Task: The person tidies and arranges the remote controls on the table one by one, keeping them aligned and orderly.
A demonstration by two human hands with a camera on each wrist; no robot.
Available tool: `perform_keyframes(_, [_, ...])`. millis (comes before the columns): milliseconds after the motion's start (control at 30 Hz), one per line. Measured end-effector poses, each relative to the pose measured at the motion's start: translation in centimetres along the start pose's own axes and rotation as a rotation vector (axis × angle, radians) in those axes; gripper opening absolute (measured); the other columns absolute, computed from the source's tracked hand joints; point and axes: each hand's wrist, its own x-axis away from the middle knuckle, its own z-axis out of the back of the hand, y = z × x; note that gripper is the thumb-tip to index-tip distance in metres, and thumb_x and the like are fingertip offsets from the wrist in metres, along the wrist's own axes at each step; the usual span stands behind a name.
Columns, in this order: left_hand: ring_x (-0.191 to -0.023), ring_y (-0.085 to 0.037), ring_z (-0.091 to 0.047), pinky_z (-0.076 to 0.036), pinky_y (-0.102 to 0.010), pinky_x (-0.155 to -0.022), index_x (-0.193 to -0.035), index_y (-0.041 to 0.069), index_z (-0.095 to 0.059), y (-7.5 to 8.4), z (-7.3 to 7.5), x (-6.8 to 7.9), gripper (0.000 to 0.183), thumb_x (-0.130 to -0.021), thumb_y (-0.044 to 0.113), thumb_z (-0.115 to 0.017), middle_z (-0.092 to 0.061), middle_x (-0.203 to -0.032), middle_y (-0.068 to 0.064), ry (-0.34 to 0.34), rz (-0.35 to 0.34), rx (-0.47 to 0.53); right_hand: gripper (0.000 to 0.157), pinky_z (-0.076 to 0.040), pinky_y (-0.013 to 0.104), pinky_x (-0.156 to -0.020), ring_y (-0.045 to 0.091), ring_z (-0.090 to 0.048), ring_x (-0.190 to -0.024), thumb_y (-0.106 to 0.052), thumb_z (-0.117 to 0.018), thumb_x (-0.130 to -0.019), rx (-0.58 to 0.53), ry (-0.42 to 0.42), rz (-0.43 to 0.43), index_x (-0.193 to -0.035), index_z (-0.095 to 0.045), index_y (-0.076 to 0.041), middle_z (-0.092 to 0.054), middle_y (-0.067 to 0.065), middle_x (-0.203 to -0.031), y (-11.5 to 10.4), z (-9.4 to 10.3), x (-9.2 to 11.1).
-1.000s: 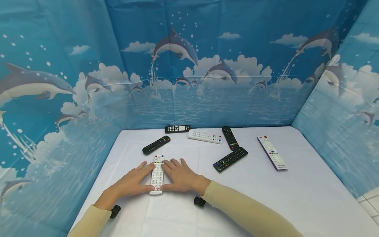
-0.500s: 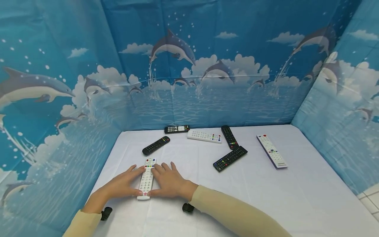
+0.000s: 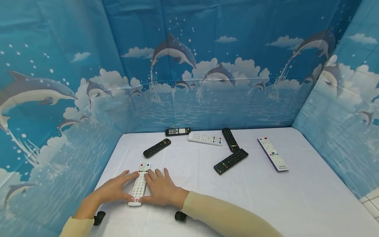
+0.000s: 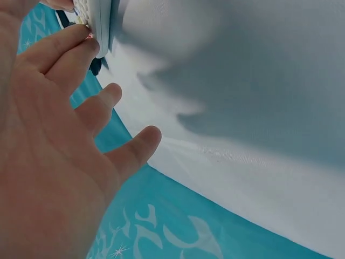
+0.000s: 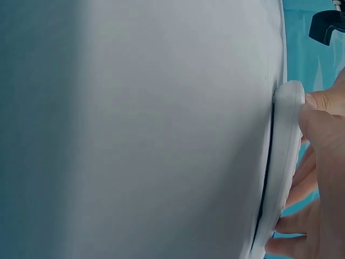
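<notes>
A white remote control (image 3: 139, 186) lies slantwise on the white-covered table between the two hands. From its left side the left hand (image 3: 114, 190) touches it, forefinger near the coloured buttons and thumb at the near end. The right hand (image 3: 161, 188) mirrors this on the other side, fingers spread. In the left wrist view two fingertips of the left hand (image 4: 70, 118) meet the end of the remote control (image 4: 99, 27); the other fingers stand apart from it. The right wrist view has the right hand (image 5: 323, 162) against the upper edge of the remote control (image 5: 283, 162), its underside near the cloth.
Beyond the hands lie black remotes (image 3: 157, 147) (image 3: 177, 131) (image 3: 230, 140) (image 3: 231, 161) and a white remote (image 3: 205, 138). Another white remote (image 3: 272, 154) lies at the right. A dolphin-printed curtain (image 3: 189, 98) borders the table (image 3: 251, 197) at the back and sides.
Both hands have slid the white remote control to the left and towards the person, and it now slants more. The other remotes keep their places.
</notes>
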Motion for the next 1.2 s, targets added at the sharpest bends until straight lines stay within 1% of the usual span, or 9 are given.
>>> perform_keyframes(400, [-0.138, -0.054, -0.035, -0.037, -0.073, -0.097, -0.154, 0.016, -0.045, -0.5, 0.4, 0.4, 0.102, -0.068, 0.056, -0.086, -0.034, -0.153, -0.033, -0.006, -0.023, -0.019, 0.106, -0.03, 0.06, -0.112, 0.028, -0.036, -0.141, -0.09, -0.025, -0.084, 0.022, -0.014, -0.014, -0.158, -0.033, -0.014, -0.034, 0.004, -0.159, -1.0, 0.1, -0.4])
perform_keyframes(500, [-0.139, -0.053, -0.034, -0.039, -0.071, -0.097, -0.153, 0.015, -0.046, -0.5, 0.6, 0.3, 0.102, -0.069, 0.057, -0.085, -0.037, -0.154, -0.029, -0.011, -0.034, -0.028, 0.107, -0.029, 0.06, -0.112, 0.028, -0.036, -0.142, -0.09, -0.025, -0.084, 0.02, -0.018, -0.01, -0.158, -0.033, -0.014, -0.034, 0.003, -0.158, -0.9, 0.2, -0.5])
perform_keyframes(567, [-0.14, -0.053, -0.033, -0.038, -0.071, -0.097, -0.152, 0.014, -0.047, -0.3, 0.8, 0.1, 0.096, -0.073, 0.057, -0.083, -0.039, -0.154, -0.026, -0.007, -0.037, -0.031, 0.106, -0.028, 0.061, -0.112, 0.03, -0.035, -0.143, -0.09, -0.026, -0.084, 0.018, -0.016, -0.002, -0.158, -0.032, -0.014, -0.034, 0.004, -0.159, -0.6, 0.2, -0.6])
perform_keyframes(667, [-0.141, -0.051, -0.032, -0.037, -0.071, -0.1, -0.151, 0.013, -0.048, -0.1, 1.3, -0.7, 0.082, -0.086, 0.054, -0.075, -0.041, -0.154, -0.022, 0.027, -0.032, -0.026, 0.103, -0.027, 0.062, -0.113, 0.031, -0.032, -0.145, -0.088, -0.027, -0.086, 0.015, -0.013, 0.007, -0.159, -0.029, -0.016, -0.032, 0.005, -0.16, 0.2, 0.5, -0.7])
perform_keyframes(767, [-0.14, -0.049, -0.035, -0.035, -0.07, -0.102, -0.152, 0.013, -0.046, 0.2, 1.8, -2.0, 0.066, -0.097, 0.045, -0.066, -0.042, -0.154, -0.021, 0.091, -0.03, -0.029, 0.1, -0.025, 0.062, -0.114, 0.032, -0.029, -0.146, -0.086, -0.03, -0.088, 0.021, -0.007, 0.0, -0.16, -0.027, -0.017, -0.031, 0.005, -0.161, 1.5, 0.8, -0.8])
perform_keyframes(833, [-0.139, -0.047, -0.039, -0.036, -0.068, -0.102, -0.152, 0.013, -0.046, 0.2, 2.0, -3.2, 0.062, -0.1, 0.041, -0.063, -0.042, -0.153, -0.021, 0.134, -0.04, -0.054, 0.099, -0.024, 0.062, -0.114, 0.032, -0.028, -0.147, -0.085, -0.031, -0.088, 0.032, -0.006, -0.011, -0.161, -0.026, -0.018, -0.03, 0.005, -0.162, 2.4, 1.0, -0.8])
perform_keyframes(933, [-0.138, -0.044, -0.041, -0.037, -0.065, -0.104, -0.153, 0.013, -0.045, 0.1, 2.2, -5.1, 0.06, -0.101, 0.036, -0.063, -0.044, -0.153, -0.018, 0.167, -0.048, -0.078, 0.097, -0.023, 0.062, -0.115, 0.033, -0.027, -0.148, -0.083, -0.033, -0.09, 0.036, -0.007, -0.028, -0.161, -0.026, -0.018, -0.029, 0.005, -0.162, 3.9, 1.1, -0.8])
perform_keyframes(1033, [-0.14, -0.041, -0.04, -0.035, -0.064, -0.107, -0.154, 0.014, -0.043, 0.0, 2.2, -7.1, 0.06, -0.101, 0.036, -0.063, -0.043, -0.154, -0.016, 0.164, -0.029, -0.085, 0.094, -0.021, 0.064, -0.115, 0.034, -0.025, -0.148, -0.081, -0.036, -0.091, 0.051, -0.013, -0.033, -0.161, -0.027, -0.018, -0.029, 0.007, -0.163, 5.4, 1.2, -0.5])
perform_keyframes(1200, [-0.141, -0.041, -0.037, -0.031, -0.064, -0.11, -0.154, 0.011, -0.042, 0.2, 2.1, -10.7, 0.061, -0.102, 0.035, -0.061, -0.041, -0.155, -0.018, 0.117, 0.019, -0.09, 0.088, -0.021, 0.065, -0.114, 0.035, -0.024, -0.149, -0.076, -0.041, -0.094, 0.085, -0.017, -0.038, -0.16, -0.028, -0.019, -0.029, 0.008, -0.162, 7.9, 1.1, 0.1])
